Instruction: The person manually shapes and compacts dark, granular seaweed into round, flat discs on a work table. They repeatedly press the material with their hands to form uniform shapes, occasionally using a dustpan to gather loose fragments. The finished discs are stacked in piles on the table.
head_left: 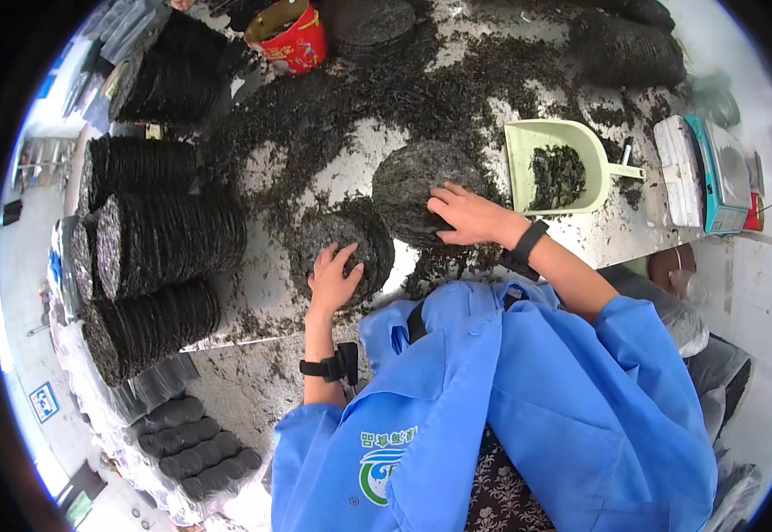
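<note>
Two round, dark discs that look like dried seaweed lie side by side at the table's near edge. On the left disc rests my left hand, its fingers spread over the top. The right disc sits slightly farther back and seems thicker, perhaps a stack. My right hand reaches over its right side, with the fingers apart and touching the upper surface. Neither hand visibly grips anything. Black bands circle both wrists, below blue sleeves.
Rows of stacked seaweed discs line the left side. A pale green dustpan holding dark flakes lies right of my right hand. Loose flakes cover much of the table. Farther back stand a red tub and, far right, a teal scale.
</note>
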{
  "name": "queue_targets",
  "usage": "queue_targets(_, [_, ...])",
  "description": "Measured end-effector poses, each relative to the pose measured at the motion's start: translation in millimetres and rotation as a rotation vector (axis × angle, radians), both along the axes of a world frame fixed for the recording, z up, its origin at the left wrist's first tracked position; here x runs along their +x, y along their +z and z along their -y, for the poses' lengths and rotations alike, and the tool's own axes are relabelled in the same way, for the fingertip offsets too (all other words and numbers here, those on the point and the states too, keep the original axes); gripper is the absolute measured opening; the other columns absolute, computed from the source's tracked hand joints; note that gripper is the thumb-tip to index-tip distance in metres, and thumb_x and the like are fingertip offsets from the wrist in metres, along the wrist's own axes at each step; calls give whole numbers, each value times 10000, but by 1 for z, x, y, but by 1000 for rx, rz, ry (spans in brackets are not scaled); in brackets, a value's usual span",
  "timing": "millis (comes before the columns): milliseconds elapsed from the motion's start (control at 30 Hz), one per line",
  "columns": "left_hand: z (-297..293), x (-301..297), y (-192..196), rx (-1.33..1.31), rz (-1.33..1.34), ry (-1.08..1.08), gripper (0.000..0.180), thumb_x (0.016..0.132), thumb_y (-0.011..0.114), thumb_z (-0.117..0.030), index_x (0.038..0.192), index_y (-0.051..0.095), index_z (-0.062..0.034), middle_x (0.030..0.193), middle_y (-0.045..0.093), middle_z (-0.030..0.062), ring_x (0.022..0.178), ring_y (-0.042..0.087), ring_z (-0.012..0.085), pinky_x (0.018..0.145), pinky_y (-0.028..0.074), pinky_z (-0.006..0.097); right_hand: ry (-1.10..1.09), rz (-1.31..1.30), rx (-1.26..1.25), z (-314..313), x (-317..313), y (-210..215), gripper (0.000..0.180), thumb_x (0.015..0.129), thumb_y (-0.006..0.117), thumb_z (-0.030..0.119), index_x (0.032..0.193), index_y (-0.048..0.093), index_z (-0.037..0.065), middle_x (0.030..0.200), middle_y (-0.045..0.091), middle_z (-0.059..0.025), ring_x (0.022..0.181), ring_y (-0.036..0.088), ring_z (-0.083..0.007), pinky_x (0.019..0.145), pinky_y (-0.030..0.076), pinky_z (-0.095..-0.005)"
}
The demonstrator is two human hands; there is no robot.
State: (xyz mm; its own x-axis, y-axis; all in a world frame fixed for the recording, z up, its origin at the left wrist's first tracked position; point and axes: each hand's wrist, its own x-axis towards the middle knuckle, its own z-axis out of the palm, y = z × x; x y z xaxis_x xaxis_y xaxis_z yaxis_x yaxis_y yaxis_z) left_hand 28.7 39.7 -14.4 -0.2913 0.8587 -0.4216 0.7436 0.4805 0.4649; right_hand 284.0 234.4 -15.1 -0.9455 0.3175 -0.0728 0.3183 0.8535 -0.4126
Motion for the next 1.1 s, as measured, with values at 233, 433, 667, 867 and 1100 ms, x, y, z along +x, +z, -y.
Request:
queue_targets(233, [-37,19,60,453,129,-4,494,861,612,-187,1314,450,-74,1355,405,180,1234,413,352,1004,355,447,-963,-707,-384,-16,35,84,217,941,503,207,1046,549,23,903,616,-106,840,584,-170,730,472,-321])
queue_targets(433, [-76,65,94,482,1218,498,576,915,563,-176,1389,283,-4,1240,516,156,1117,535,227,964,434,372,-920,-1090,-1517,-7,42,92,290,949,504,189,1191,501,29,1065,603,-32,925,598,-116,804,506,-270])
queue_targets(667, [-72,69,98,509,1312,666,586,860,569,31,1374,288,1,1078,603,91,948,616,153,777,535,289,-855,-1064,-1635,1,42,89,249,940,522,193,1142,531,47,1035,620,-19,900,613,-111,784,518,-269])
queue_targets(867, [-66,60,93,545,1344,715,570,844,586,44,1348,327,-15,965,623,55,867,639,140,708,564,270,-800,-1067,-1735,0,42,93,205,934,520,176,1087,551,42,1066,613,-34,986,585,-128,861,476,-276])
queue_targets(1100, [-62,55,89,539,1485,624,669,930,451,-465,1376,284,5,1408,302,229,1269,365,364,1057,304,514,-569,-695,-577,11,31,110,270,901,525,144,1158,574,78,1140,582,-97,1075,554,-225,893,446,-314])
